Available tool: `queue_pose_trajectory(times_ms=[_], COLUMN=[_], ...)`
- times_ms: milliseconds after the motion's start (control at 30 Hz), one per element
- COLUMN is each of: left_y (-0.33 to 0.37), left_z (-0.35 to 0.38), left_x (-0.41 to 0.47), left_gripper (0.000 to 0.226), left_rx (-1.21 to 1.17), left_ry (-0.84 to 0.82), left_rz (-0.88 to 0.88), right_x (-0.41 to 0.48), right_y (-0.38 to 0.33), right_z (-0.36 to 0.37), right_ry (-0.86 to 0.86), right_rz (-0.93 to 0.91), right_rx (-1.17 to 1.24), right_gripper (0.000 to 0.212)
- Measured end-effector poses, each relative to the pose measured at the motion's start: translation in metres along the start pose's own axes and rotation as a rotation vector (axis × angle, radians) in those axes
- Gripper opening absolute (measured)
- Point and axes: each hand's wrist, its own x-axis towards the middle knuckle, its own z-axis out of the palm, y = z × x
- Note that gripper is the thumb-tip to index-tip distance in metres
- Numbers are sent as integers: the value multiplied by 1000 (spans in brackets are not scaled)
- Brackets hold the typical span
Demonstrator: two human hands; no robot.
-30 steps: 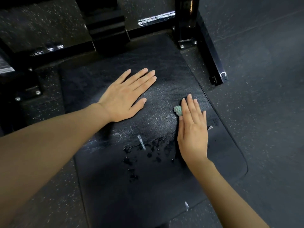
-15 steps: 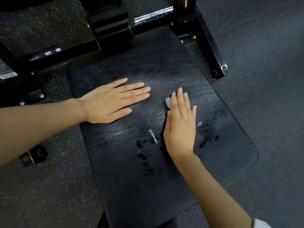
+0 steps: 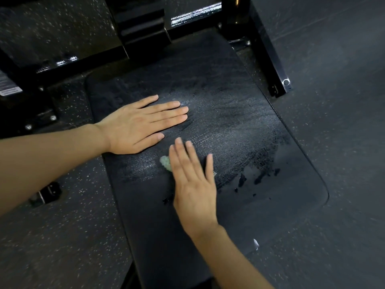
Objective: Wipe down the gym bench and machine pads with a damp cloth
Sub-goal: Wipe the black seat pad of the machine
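A black textured bench pad (image 3: 239, 113) fills the middle of the view, with wet streaks and dark water spots toward its right side. My left hand (image 3: 137, 126) lies flat on the pad, palm down, fingers together and pointing right. Just below it, my right hand (image 3: 193, 184) presses flat on a small pale green cloth (image 3: 165, 162). Only a corner of the cloth shows at the left of my fingers; the rest is hidden under the palm. The right hand is motion-blurred.
A black steel machine frame (image 3: 268, 55) runs along the back and down the pad's right side, with a bolted foot (image 3: 279, 88). More frame parts and bolts (image 3: 41, 119) sit at the left. Speckled rubber floor (image 3: 343, 142) surrounds the bench.
My right hand has slid the cloth leftward and toward me across the pad, leaving a wider wet patch to the right. My left hand has stayed flat while the view shifted.
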Motion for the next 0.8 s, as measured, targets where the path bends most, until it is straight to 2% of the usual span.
queue_pose_trajectory(times_ms=[233, 400, 667, 800], left_y=[0, -1, 0, 0], left_z=[0, 3, 2, 1], left_x=[-1, -1, 0, 0], left_gripper=[57, 57, 58, 58], left_rx=[-10, -10, -23, 1], left_ry=[5, 17, 34, 28], left_rz=[-5, 1, 11, 12], right_x=[15, 14, -11, -11], right_y=[62, 28, -72, -71], right_z=[-10, 1, 16, 13], right_ry=[49, 125, 23, -46], right_rz=[172, 339, 151, 54], right_rx=[-43, 34, 90, 41], right_gripper=[62, 66, 77, 72])
